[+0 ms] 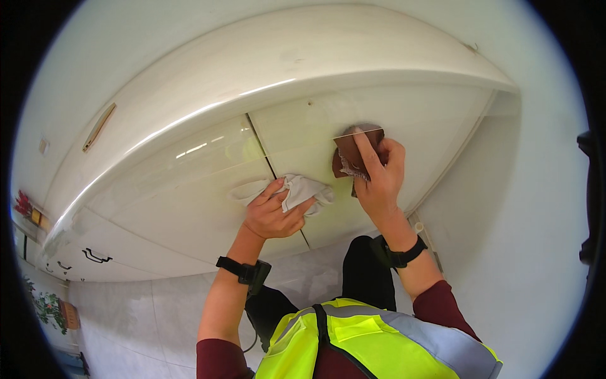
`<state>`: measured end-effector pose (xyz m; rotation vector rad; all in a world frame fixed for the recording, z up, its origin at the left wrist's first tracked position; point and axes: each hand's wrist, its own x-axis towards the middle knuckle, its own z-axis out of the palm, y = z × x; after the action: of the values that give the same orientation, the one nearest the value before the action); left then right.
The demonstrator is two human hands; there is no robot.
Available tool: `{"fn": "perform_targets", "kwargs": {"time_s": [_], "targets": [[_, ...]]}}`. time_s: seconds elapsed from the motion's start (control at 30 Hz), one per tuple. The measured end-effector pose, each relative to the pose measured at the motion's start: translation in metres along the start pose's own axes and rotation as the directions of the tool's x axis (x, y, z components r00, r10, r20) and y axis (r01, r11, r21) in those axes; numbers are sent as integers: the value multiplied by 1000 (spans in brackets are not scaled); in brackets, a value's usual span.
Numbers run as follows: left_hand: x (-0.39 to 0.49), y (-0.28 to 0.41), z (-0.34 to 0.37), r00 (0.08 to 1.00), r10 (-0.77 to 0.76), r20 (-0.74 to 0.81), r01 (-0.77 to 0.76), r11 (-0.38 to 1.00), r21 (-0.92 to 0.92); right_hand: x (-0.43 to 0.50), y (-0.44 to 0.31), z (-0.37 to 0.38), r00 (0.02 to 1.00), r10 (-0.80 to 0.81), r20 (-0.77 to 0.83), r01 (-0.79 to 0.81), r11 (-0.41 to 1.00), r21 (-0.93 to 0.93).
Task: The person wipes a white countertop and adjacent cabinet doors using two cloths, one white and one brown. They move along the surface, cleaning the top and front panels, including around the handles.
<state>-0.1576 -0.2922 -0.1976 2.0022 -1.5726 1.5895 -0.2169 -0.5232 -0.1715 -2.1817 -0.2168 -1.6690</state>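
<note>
My left hand [276, 212] grips a crumpled white cloth [303, 192] against the glossy cream cabinet doors, across the dark gap [261, 142] between them. Higher up and to the right, my right hand [382, 177] holds a folded brown cloth [351, 154] flat to the right cabinet door [435, 142]. Its index finger is stretched over the cloth, and a rougher fabric edge shows beneath. The left cabinet door [180, 199] carries bright reflections. A small dark spot [309, 103] marks the right door near its top.
Above the doors runs a cream countertop [303, 45] with a rounded edge; a narrow tan object [99, 127] lies on it at the left. Black handles [96, 256] stick out from the left cabinets. A white wall [502, 227] bounds the right side. A potted plant [69, 314] stands on the grey floor.
</note>
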Motion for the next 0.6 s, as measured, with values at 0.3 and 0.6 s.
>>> {"fn": "perform_targets", "kwargs": {"time_s": [0.3, 0.6], "targets": [[2, 1, -1, 1000, -8, 5, 8, 1000, 0, -7, -5, -6, 997, 31, 67, -32, 999, 15], [-1, 0, 0, 1000, -2, 6, 2, 1000, 2, -5, -7, -4, 998, 29, 48, -30, 999, 17]]}}
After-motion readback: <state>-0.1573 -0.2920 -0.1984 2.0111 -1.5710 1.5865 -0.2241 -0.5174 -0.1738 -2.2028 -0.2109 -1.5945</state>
